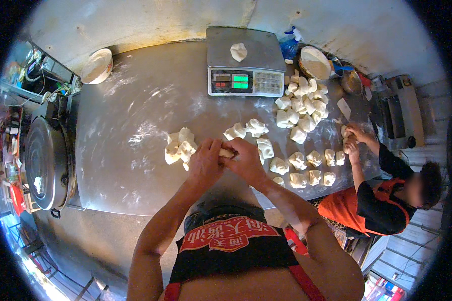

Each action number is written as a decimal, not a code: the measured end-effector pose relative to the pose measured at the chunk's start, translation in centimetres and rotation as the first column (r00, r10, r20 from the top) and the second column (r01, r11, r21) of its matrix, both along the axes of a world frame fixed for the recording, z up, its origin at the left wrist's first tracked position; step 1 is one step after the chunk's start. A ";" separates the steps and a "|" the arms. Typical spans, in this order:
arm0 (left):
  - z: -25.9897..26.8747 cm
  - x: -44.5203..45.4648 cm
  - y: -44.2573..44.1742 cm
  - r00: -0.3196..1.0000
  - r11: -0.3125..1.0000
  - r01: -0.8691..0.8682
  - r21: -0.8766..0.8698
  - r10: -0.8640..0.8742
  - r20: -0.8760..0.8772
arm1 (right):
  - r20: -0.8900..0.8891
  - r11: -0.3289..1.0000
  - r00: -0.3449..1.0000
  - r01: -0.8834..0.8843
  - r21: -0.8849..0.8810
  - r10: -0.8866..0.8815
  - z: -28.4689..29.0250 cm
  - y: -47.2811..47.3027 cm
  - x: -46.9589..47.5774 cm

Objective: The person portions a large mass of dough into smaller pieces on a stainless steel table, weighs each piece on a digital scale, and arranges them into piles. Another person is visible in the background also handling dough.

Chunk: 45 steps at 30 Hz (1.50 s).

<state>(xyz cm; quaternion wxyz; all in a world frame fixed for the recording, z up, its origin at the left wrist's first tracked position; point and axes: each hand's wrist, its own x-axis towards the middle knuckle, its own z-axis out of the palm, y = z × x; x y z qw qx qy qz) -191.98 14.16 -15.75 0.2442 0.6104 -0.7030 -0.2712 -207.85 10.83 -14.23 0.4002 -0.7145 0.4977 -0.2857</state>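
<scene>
Between my left hand (207, 158) and my right hand (245, 160) is a piece of dough (226, 153), gripped by the fingers of both. A heap of dough pieces (180, 146) lies just left of my left hand. Beyond my right hand sit two lumps of dough (256, 128). More dough portions (297, 160) stand in loose rows to the right, with a large pile of pieces (305, 101) behind them. At the back, one dough piece (238, 52) rests on the steel pan of a digital scale (246, 67), whose display is lit.
A floured metal table (135, 169) spreads before me. A bowl (98, 67) stands back left, another bowl (315, 63) beside a blue spray bottle (289, 47) back right. A scraper (344, 109) lies at right, near a co-worker (380, 203) handling dough. A large round metal pan (47, 161) is left.
</scene>
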 end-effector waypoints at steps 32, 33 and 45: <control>-2.2 4.3 3.6 0.474 0.814 -0.189 0.549 0.566 -0.675 | 0.042 0.727 0.863 0.449 -0.520 -0.503 -5.0 -33.1 -5.3; -2.1 4.4 3.7 0.468 0.800 -0.193 0.569 0.584 -0.663 | 0.015 0.719 0.871 0.414 -0.557 -0.491 -5.2 -33.1 -5.2; -2.8 5.7 7.3 0.185 0.534 -0.489 0.690 0.836 -0.517 | -0.491 0.834 0.857 -0.151 -0.531 -0.158 -10.2 -36.6 0.3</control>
